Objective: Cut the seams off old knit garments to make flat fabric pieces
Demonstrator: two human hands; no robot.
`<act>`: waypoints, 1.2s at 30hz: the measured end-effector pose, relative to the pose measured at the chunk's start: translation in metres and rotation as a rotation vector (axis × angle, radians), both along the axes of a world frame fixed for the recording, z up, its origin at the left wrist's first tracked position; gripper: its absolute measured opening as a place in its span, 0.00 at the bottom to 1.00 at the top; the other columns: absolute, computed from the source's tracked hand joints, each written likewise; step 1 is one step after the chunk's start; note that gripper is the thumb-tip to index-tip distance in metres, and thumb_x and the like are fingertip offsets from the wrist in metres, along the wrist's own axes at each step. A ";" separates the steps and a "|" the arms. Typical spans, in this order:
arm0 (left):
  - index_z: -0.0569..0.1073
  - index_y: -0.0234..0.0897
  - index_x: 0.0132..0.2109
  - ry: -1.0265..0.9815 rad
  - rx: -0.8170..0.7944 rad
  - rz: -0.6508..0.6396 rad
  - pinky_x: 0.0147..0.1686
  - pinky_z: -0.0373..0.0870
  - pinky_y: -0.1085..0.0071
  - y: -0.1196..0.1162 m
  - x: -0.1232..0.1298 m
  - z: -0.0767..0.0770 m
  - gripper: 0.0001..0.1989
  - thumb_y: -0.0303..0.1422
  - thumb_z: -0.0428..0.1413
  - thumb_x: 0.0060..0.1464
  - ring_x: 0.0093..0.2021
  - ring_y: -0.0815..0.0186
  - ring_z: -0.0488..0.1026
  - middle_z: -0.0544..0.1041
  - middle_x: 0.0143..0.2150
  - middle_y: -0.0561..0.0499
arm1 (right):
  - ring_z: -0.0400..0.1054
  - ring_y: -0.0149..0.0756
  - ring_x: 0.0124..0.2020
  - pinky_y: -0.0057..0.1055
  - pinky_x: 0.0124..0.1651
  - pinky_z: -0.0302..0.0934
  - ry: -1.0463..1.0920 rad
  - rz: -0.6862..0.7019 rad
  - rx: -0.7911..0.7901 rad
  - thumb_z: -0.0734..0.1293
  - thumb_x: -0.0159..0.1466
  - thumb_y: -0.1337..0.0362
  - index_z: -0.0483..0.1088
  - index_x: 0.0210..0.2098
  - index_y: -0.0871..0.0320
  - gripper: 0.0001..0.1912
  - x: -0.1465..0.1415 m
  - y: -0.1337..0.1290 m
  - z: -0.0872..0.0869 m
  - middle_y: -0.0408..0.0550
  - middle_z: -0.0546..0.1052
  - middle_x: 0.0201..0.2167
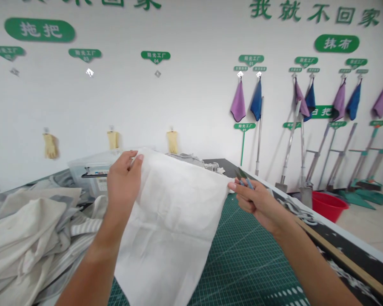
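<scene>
A sheet of white fabric (175, 212) is stretched between my two hands above the table and hangs down toward me. My left hand (126, 176) pinches its upper left corner between thumb and fingers. At the upper right corner my right hand (253, 197) grips the fabric edge. That same hand also holds small scissors (244, 178) with blue handles, their dark blades pointing up and left. Part of the scissors is hidden by the fingers. Beneath the fabric lies a green cutting mat (242, 250) with a printed grid.
Piled grey and cream fabric (28, 233) covers the left side. A clear plastic box (97, 170) stands behind it. Along the right edge lie a wooden strip (341, 255) and fabric scraps (296, 210). A red basin (328, 206) and brooms stand beyond, by the wall.
</scene>
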State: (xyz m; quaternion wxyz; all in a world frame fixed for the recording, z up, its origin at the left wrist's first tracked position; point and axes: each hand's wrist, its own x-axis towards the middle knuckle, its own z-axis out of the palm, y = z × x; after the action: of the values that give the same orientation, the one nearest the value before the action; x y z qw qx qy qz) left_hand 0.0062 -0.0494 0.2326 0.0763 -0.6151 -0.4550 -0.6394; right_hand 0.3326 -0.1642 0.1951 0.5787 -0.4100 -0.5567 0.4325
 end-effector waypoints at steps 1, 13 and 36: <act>0.73 0.41 0.54 0.034 -0.001 0.015 0.50 0.70 0.63 -0.002 0.004 -0.002 0.16 0.40 0.54 0.62 0.47 0.58 0.74 0.79 0.47 0.49 | 0.37 0.23 0.18 0.28 0.21 0.33 -0.004 -0.001 -0.009 0.73 0.64 0.52 0.62 0.32 0.55 0.18 -0.003 0.001 0.000 0.31 0.48 0.17; 0.77 0.46 0.49 0.539 -0.278 -0.721 0.54 0.67 0.65 -0.011 0.106 -0.071 0.14 0.44 0.53 0.64 0.51 0.59 0.75 0.81 0.49 0.52 | 0.42 0.23 0.17 0.26 0.19 0.36 -0.247 -0.042 -0.072 0.73 0.60 0.49 0.63 0.28 0.57 0.21 -0.018 0.052 -0.054 0.32 0.53 0.15; 0.82 0.41 0.42 0.150 -0.667 -0.802 0.54 0.69 0.65 0.064 0.120 -0.234 0.13 0.42 0.58 0.57 0.49 0.57 0.76 0.82 0.44 0.50 | 0.41 0.22 0.14 0.23 0.16 0.34 -0.169 -0.128 -0.333 0.65 0.61 0.41 0.66 0.30 0.57 0.23 -0.003 0.101 -0.161 0.32 0.52 0.15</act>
State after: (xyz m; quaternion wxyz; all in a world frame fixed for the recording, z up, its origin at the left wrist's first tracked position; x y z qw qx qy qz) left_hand 0.1266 0.0146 -0.0017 -0.3421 -0.7759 -0.3557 -0.3929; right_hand 0.3296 -0.0633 0.0343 0.4804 -0.5692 -0.4970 0.4451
